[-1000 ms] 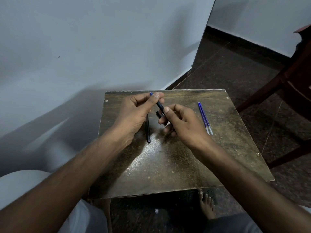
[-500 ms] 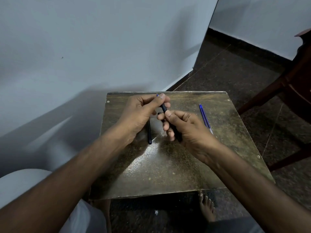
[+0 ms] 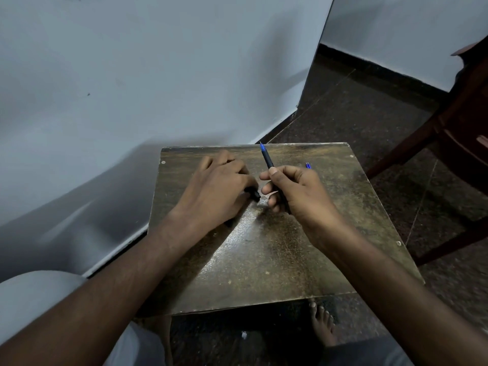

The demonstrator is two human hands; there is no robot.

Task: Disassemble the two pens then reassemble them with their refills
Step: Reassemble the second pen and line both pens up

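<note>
My right hand [image 3: 295, 191] grips a black pen [image 3: 268, 159] with a blue tip, held upright and tilted away over the small brown table [image 3: 277, 254]. My left hand [image 3: 221, 186] lies palm down on the table, its fingers closed over a small black pen part [image 3: 253, 193] that sticks out by the thumb. The other black pen on the table is mostly hidden under this hand. Only the blue end of the spare refills [image 3: 308, 165] shows behind my right hand.
A white wall runs along the left and behind the table. A dark wooden chair [image 3: 459, 143] stands at the right on the dark floor. My bare foot [image 3: 323, 326] shows under the table's near edge.
My left hand let go of the pen and dropped flat onto the table over the black part. My right hand now holds the pen alone, raised with its blue tip up.
</note>
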